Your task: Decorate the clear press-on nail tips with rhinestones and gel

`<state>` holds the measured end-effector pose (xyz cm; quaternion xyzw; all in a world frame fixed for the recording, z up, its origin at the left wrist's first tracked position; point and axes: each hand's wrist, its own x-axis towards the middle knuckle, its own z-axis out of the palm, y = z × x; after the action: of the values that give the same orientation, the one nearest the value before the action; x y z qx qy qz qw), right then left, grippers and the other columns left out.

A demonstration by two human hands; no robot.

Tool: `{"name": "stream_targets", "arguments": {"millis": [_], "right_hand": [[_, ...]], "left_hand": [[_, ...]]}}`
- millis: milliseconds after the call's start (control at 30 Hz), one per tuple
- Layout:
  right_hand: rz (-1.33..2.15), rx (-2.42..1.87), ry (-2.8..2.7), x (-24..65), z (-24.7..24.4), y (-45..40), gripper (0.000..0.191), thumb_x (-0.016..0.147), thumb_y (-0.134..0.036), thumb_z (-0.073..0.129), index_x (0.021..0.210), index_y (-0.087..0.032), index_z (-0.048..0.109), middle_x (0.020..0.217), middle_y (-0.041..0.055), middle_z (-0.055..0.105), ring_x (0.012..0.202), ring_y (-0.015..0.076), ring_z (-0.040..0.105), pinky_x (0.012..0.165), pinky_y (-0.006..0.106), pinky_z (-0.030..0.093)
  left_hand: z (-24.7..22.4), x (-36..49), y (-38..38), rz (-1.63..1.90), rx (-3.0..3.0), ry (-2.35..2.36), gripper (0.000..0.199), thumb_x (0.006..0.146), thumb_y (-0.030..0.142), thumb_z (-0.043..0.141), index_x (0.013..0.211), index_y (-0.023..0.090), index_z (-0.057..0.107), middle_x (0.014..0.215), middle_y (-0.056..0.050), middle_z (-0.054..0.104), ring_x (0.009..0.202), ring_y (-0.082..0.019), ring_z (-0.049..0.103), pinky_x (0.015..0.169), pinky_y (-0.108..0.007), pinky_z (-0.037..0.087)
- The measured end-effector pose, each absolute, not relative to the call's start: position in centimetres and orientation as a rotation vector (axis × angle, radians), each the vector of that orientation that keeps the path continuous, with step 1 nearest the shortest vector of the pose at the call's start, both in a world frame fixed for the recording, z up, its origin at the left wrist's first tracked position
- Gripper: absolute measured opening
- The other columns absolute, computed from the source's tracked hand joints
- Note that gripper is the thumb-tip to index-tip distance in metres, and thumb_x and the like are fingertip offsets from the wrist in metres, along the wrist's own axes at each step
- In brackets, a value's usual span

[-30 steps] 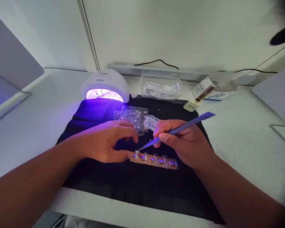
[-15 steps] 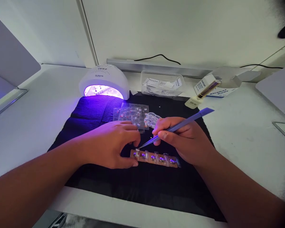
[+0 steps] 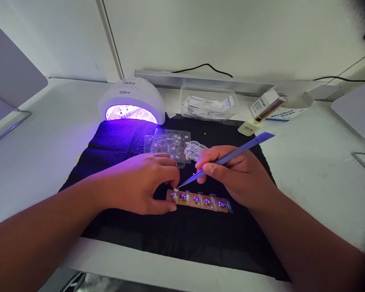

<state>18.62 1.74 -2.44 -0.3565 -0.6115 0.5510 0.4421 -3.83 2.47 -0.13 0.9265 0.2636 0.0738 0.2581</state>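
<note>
My right hand [image 3: 231, 170] pinches a pair of blue-grey tweezers [image 3: 240, 153], held like a pen and slanting down to the left. Their point meets the upper end of the leftmost clear nail tip, where a small pale piece shows. The nail tips sit across a brown nail tip holder [image 3: 191, 202] with several shiny metal balls along it. My left hand [image 3: 149, 182] rests on the mat, thumb and bent forefinger closed about the holder's left end. Above it lie clear nail sticker sheets [image 3: 170, 145] and a clear plastic piece with printed shapes [image 3: 195, 151].
A lit white nail lamp [image 3: 130, 99] stands at the back left of the black mat [image 3: 170, 239]. Behind the mat are a clear tub [image 3: 208, 106] of alcohol pad packets, a small bottle [image 3: 247, 127] and an open alcohol pads box [image 3: 286, 113]. A black cable runs along the wall.
The whole view has shifted slightly. Both hands keep nearly the same pose, and the tweezers' point stays at the leftmost nail tip.
</note>
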Motion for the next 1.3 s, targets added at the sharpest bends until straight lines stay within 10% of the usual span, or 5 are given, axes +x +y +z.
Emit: {"name": "stream_targets", "arguments": {"millis": [1300], "right_hand": [[1.437, -0.911, -1.534, 18.85, -2.48, 1.84, 0.007, 0.079, -0.027, 0.076, 0.076, -0.022, 0.072, 0.069, -0.0024, 0.066, 0.058, 0.0088, 0.065, 0.057, 0.02, 0.053]], "left_hand": [[0.02, -3.9, 2.48, 0.183, 2.485, 0.693, 0.019, 0.078, 0.03, 0.073, 0.086, 0.017, 0.061, 0.082, 0.0, 0.059, 0.079, -0.015, 0.054, 0.07, -0.03, 0.038]]}}
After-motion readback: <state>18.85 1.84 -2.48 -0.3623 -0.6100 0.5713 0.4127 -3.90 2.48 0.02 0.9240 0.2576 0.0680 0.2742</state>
